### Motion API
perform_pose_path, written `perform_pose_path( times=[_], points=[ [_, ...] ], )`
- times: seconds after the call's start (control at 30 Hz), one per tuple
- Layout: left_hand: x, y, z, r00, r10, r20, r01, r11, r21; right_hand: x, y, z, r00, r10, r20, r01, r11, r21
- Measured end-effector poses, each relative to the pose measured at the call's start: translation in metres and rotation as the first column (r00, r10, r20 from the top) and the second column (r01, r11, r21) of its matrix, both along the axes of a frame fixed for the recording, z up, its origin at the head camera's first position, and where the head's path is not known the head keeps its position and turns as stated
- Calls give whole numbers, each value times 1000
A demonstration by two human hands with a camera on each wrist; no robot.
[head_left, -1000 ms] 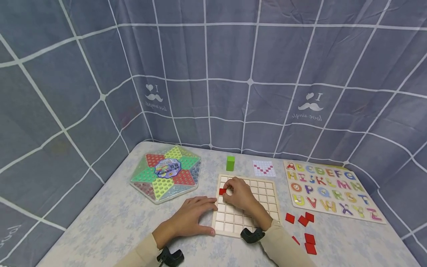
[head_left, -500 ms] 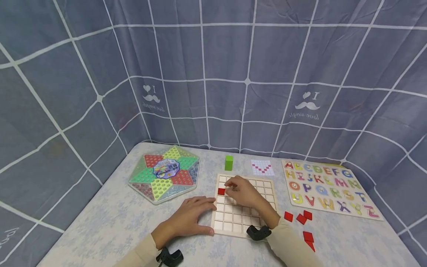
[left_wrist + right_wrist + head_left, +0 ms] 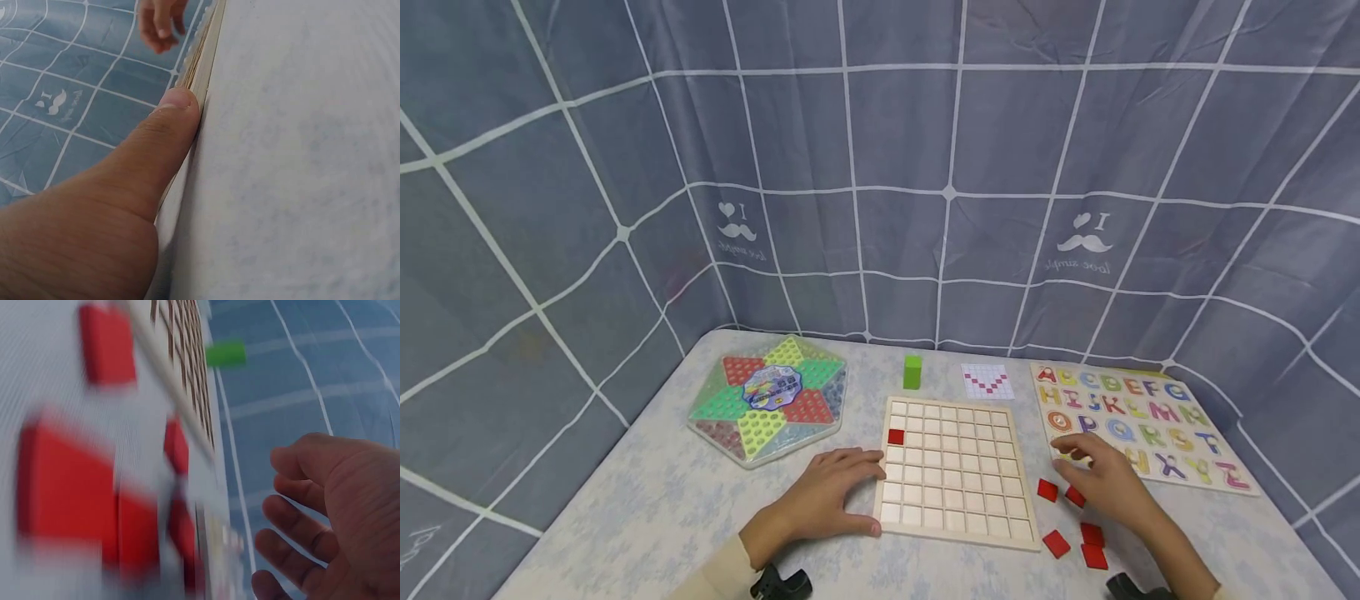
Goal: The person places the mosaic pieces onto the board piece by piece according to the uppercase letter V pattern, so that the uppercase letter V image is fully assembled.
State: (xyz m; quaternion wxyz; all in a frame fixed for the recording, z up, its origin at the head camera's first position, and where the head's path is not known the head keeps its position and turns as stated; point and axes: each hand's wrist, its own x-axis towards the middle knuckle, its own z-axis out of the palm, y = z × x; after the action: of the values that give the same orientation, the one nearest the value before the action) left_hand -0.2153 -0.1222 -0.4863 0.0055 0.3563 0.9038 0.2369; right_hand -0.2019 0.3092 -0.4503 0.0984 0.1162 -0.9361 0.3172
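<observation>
Curtain [image 3: 895,133]: blue-grey, white grid lines, hangs behind and to the left; likely just screening off the background.
Tabletop [image 3: 647,517]: pale floral cover, flat, carries everything.
Letter board [image 3: 1116,417]: far right, flat, letters facing up; looks parked, off to one side of the work.
Grid [image 3: 954,492]: wooden, flat, right in front of me, between my hands. Centred, I'd say, so either side is an easy reach.
Star game [image 3: 767,398]: far left, well apart from the grid; looks parked too.
Left hand [image 3: 831,500]: fingers straight, thumb spread away from them, tips against the grid's left rim. Not gripping anything, just bracing; my read is it stops the grid sliding.
Right hand [image 3: 1101,479]: nothing in it. Fingers loosely bent, thumb and index apart, above the tabletop over the loose tiles [image 3: 1056,544]. In the head view it overlaps the letter board's near edge; the right wrist view has it clear of the surface.
Card [image 3: 987,382]: just beyond the grid, face up, V of pink squares. Probably laid there so I can read it without my arms covering it.
Block [image 3: 912,372]: green, upright, beyond the grid, left of the card. No clear reason for the spot.
Loose tiles: at least five, red, right of the grid, scattered, two touching. Handy for right-hand pickup.
Placed tile [image 3: 896,437]: red, in a leftmost-column cell, upper half; the cell walls should hold it.
</observation>
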Motion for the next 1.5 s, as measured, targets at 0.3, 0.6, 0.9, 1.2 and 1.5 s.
perform_pose_path(
  times=[0.3, 0.6, 0.9, 1.2, 1.5],
  points=[
    [1, -2, 1, 1000, 5, -4, -5, 1000, 6, 19, 54, -19, 990, -126, 71, 121, 990, 70],
    [3, -1, -1, 1000, -2, -10, 2, 1000, 2, 22, 53, -37, 982, -164, 90, 156, 984, 86],
    [2, 0, 0, 1000, -9, -29, 9, 1000, 2, 22, 56, -40, 976, -211, 58, 199, 967, 158],
    [3, 0, -2, 1000, 3, -25, -3, 1000, 4, 18, 57, -40, 977, -207, 56, 195, 966, 172],
    [1, 0, -2, 1000, 0, -22, 0, 1000, 1, 18, 57, -44, 978, -208, 7, 205, 966, 159]
  ],
)
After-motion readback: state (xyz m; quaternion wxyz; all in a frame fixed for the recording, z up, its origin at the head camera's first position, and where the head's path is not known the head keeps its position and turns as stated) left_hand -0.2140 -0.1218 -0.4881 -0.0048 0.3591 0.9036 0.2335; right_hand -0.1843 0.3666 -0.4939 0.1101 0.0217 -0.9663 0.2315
